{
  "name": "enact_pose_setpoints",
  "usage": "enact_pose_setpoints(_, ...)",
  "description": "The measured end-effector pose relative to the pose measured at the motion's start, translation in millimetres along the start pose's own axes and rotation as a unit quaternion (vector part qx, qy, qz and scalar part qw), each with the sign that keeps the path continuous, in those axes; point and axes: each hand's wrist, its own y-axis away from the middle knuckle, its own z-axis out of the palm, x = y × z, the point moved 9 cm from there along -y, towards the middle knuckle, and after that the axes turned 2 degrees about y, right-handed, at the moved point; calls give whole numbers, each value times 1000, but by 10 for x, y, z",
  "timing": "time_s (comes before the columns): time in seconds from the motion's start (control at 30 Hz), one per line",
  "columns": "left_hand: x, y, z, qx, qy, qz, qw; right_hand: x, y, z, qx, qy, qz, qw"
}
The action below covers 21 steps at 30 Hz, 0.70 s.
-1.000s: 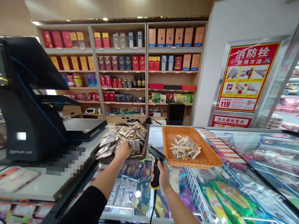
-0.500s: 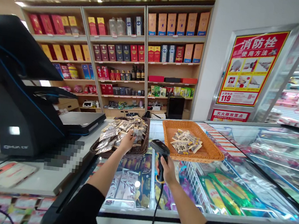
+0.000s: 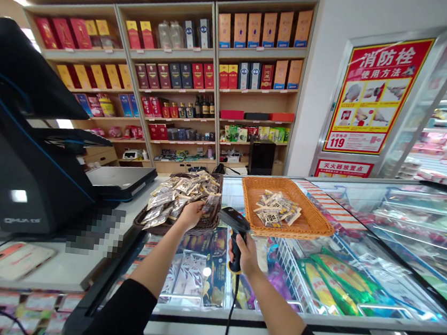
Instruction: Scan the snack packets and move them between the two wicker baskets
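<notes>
My left hand pinches a small snack packet at the right side of the dark wicker basket. Many similar packets are heaped in that basket. In my right hand is a black barcode scanner, held by its handle, with its head tilted toward the pinched packet and its cable hanging down. The scanner's head and the packet are close but apart. To the right, an orange wicker basket holds a smaller pile of packets.
Both baskets rest on a glass-topped freezer with bagged goods inside. On the left counter stand a black checkout terminal, a weighing scale and a phone. Shelves of boxed bottles line the back wall.
My left hand has drawn the packet slightly right, toward the scanner. The scanner has shifted a little left in the picture. The view has moved slightly.
</notes>
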Motion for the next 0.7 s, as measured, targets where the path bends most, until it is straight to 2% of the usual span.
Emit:
enact_pose_setpoints(0.1,-54,-5,22,-3,24,-17,1000,0,7,6,0,-2,4,1000)
enact_pose_setpoints(0.2,-39,18,-23,6,-21,-23,1000,-28,3,-15,14,-14,7,1000)
enact_pose_setpoints(0.3,190,62,-138,63,-123,12,990,-134,-35,-185,85,-42,-21,995)
enact_pose_setpoints(0.37,489,75,-104,96,-169,70,978,-223,-56,-404,169,-76,-52,981)
enact_pose_setpoints(0.43,838,52,117,94,-194,146,965,-298,-54,-641,250,-113,-82,958)
enact_pose_setpoints(0.53,1217,-71,726,30,-259,212,942,-369,-32,-910,329,-154,-113,925)
enact_pose_setpoints(0.63,1241,-205,1463,-140,-318,195,917,-392,2,-1047,370,-163,-122,906)
enact_pose_setpoints(0.7,1141,-231,1764,-235,-322,161,903,-393,18,-1071,381,-154,-124,903)
